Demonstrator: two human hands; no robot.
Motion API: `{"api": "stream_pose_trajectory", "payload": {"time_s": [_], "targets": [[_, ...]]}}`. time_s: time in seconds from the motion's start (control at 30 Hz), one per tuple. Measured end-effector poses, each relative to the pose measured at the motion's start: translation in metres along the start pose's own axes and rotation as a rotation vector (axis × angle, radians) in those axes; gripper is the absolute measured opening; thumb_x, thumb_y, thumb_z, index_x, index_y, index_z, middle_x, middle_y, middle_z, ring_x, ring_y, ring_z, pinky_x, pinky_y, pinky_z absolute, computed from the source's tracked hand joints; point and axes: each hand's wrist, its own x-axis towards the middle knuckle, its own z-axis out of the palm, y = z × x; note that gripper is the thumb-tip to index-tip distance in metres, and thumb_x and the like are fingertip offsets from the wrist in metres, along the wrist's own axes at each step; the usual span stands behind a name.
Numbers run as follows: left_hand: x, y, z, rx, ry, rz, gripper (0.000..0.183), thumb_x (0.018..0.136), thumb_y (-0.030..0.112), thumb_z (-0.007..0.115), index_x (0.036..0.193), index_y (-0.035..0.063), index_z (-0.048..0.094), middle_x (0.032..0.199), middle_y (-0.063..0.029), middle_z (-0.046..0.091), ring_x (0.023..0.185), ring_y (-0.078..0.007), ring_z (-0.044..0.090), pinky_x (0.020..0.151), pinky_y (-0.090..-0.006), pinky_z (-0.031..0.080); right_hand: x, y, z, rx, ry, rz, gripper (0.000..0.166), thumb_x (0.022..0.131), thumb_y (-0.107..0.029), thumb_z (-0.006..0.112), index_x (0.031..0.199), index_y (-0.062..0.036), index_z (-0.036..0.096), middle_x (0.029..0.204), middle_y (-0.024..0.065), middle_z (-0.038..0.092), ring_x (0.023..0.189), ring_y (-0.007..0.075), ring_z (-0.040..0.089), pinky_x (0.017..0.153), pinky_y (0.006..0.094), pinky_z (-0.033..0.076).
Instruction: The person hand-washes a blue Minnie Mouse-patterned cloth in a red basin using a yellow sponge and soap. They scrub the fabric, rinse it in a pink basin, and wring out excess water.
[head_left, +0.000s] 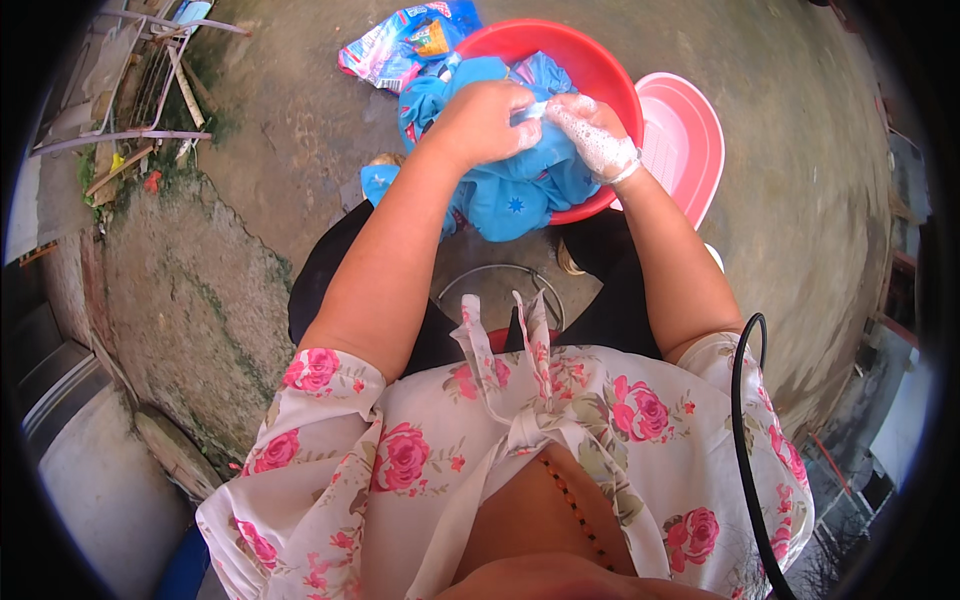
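My left hand (491, 124) pinches a small pale, wet bit of the blue cloth (517, 196) in its fingers. My right hand (596, 133), coated in white soap suds, grips the same bit from the other side. Both hands are close together over a round red basin (628, 86). The cloth has a star print, lies bunched in the basin, and hangs over its near and left rim. Another piece of fabric, more purplish (541, 69), shows behind my hands. What lies at the bottom of the basin is hidden.
Beyond the basin's left rim lies a blue and pink plastic packet (409, 45) bearing writing. To the right, partly behind the basin, is a pink tub (694, 135) with a ribbed surface. Concrete floor (787, 187) surrounds them. A metal rack (146, 82) and wood scraps stand far left.
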Motion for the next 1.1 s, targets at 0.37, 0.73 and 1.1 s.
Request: {"api": "stream_pose_trajectory", "payload": {"time_s": [0.37,0.73,1.1], "targets": [[-0.002,-0.003,0.006,-0.053,0.017,-0.012,0.018,0.07,0.015,0.066,0.082,0.0017,0.061,0.074,-0.015,0.058,0.067,-0.029,0.057,0.06,-0.0363,0.045,-0.001,-0.001,0.001,-0.079,0.042,-0.018,0.021,0.087,-0.018,0.063,0.098,-0.0003,0.065,0.091,0.0055,0.065,0.085,0.0119,0.059,0.078,0.0261,0.047],[-0.002,-0.002,0.006,-0.137,-0.01,-0.045,0.017,0.072,0.015,0.065,0.079,0.0009,0.058,0.075,-0.0159,0.057,0.066,-0.0302,0.057,0.06,-0.0366,0.045,0.002,0.006,-0.004,0.006,0.054,0.019,0.02,0.087,-0.018,0.064,0.096,-0.0005,0.065,0.088,0.0043,0.066,0.084,0.0109,0.059,0.076,0.026,0.047],[-0.001,-0.004,0.011,-0.149,0.005,-0.022,0.015,0.073,0.014,0.063,0.079,0.0008,0.057,0.074,-0.016,0.058,0.066,-0.0311,0.056,0.06,-0.0375,0.045,0.001,0.005,-0.002,0.094,0.071,0.043,0.02,0.086,-0.019,0.064,0.096,-0.0009,0.065,0.089,0.0026,0.065,0.082,0.0096,0.058,0.075,0.0258,0.047]]}}
